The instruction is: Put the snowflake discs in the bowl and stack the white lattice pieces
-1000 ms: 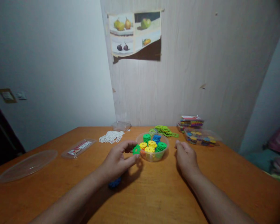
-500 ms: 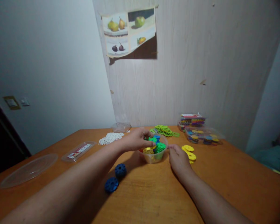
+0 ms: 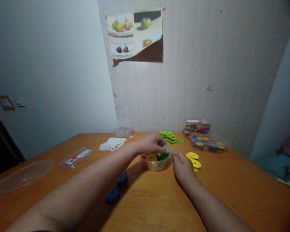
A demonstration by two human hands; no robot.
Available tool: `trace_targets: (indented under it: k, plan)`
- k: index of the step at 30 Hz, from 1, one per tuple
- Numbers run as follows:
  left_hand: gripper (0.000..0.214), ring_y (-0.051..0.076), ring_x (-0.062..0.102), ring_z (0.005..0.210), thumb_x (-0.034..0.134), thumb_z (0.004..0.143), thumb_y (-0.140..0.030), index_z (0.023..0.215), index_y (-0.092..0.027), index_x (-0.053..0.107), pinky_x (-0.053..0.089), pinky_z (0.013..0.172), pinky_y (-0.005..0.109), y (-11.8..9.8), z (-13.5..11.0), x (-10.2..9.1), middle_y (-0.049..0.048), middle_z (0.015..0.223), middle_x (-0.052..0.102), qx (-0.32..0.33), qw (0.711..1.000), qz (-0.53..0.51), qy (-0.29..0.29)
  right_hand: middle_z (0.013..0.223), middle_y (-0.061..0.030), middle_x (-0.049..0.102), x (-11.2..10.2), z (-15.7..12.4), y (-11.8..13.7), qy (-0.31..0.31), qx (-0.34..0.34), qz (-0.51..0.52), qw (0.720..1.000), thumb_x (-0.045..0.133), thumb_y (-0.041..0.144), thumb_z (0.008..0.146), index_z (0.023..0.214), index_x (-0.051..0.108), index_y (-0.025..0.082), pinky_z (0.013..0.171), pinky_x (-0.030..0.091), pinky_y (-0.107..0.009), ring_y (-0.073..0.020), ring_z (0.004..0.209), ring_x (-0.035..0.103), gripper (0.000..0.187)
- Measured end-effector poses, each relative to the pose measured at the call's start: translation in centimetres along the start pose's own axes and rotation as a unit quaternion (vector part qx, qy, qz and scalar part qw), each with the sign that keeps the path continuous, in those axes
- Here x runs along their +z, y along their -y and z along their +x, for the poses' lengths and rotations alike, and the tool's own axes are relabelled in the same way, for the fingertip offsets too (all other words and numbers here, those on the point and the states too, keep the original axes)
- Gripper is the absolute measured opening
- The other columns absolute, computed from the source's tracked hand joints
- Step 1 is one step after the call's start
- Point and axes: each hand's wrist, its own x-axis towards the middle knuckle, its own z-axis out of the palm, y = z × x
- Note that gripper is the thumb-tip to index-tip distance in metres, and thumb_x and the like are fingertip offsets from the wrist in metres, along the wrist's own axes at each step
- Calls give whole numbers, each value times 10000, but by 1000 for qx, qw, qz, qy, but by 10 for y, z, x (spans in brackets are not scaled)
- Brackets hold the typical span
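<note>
A small clear plastic bowl (image 3: 155, 165) of coloured toothed discs, yellow, green, blue and red, stands in the middle of the wooden table (image 3: 145, 206). My left hand (image 3: 151, 144) reaches over the bowl, fingers curled down into the discs; what they pinch is hidden. My right hand (image 3: 182, 166) rests on the table with its fingers closed against the bowl's right side. Two blue discs (image 3: 117, 187) lie under my left forearm. A few yellow discs (image 3: 193, 159) lie just right of my right hand.
At the back are a heap of light green discs (image 3: 170, 136), a clear box of mixed discs (image 3: 207, 142), a stacked colourful box (image 3: 196, 125), white pieces (image 3: 112, 143) and a small clear tub (image 3: 123, 131). Two clear lids (image 3: 21, 175) lie at the left.
My left hand, holding a green disc before the bowl a second ago, has moved over the bowl and dipped into it. My right hand shifted left to the bowl's side, uncovering the yellow discs.
</note>
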Motion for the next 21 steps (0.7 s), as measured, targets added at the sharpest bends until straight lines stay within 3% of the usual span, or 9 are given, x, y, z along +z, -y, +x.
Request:
trace_targets:
  k: [8,15,21]
  plan:
    - [236,147,612,771,560,779,-176,941,-123,724,465,709,248,7,-6,2,39,874,715,-27,997,-68,-23,730,-42,705,0,-1,4,6,2,11,1000,474,376,778,844,695,187,633,434,-292,-224,722,619,298]
    - [186,141,612,722,590,784,-231,893,-152,718,477,671,248,12,-19,-5,27,817,722,-38,992,-99,-71,689,-38,699,1,0,2,0,-4,14,1000,475,363,765,788,684,199,640,443,-296,-227,732,630,266]
    - [201,138,616,725,591,792,-247,919,-145,709,473,654,242,-6,-36,-11,35,830,718,-18,989,-120,-90,729,-56,704,-8,3,7,-86,-15,-29,996,493,362,758,883,661,196,645,442,-304,-231,714,628,267]
